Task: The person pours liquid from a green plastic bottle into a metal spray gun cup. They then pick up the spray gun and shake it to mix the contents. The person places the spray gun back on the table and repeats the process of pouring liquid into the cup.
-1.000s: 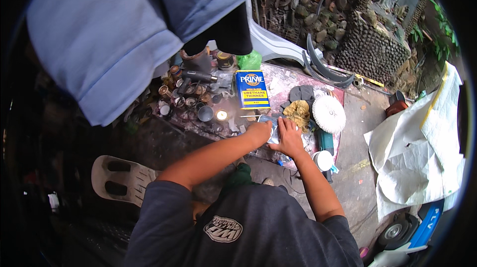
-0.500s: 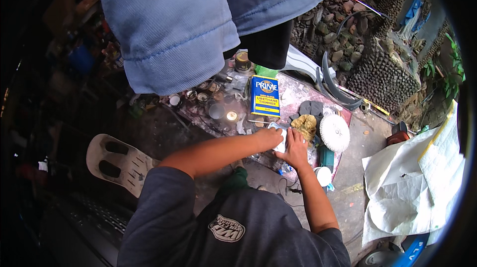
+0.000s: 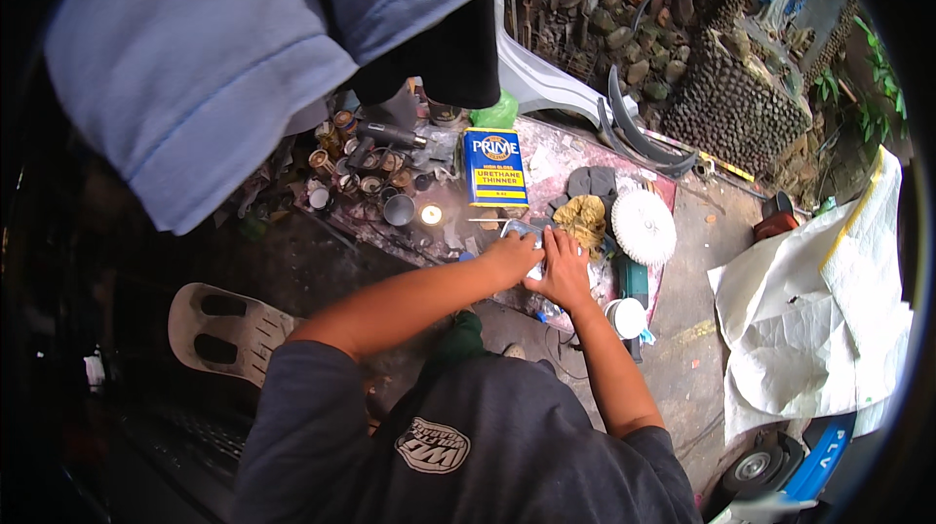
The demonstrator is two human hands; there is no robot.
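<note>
My left hand (image 3: 515, 258) has its fingers curled down over a small pale, shiny item (image 3: 521, 228) on the table's near side. My right hand (image 3: 563, 272) grips the same item from the right, thumb toward the left hand and fingers pointing away from me. Most of the item is hidden under both hands, so its kind is unclear. Just beyond them stands a blue and yellow rectangular thinner can (image 3: 494, 169). A crumpled yellowish cloth (image 3: 582, 222) and dark grey cloth (image 3: 592, 183) lie by my right fingers.
A white round buffing pad (image 3: 643, 228) on a green tool (image 3: 633, 277) and a white tub (image 3: 626, 317) sit at the right. Small cups and jars, a lit round thing (image 3: 431, 215) and a heat gun (image 3: 392, 135) crowd the left. A plastic chair (image 3: 226, 331) stands nearby.
The view has shifted, so the table and hands sit a little farther left and higher. Both hands stay on the pale item; the left hand's knuckles have turned slightly.
</note>
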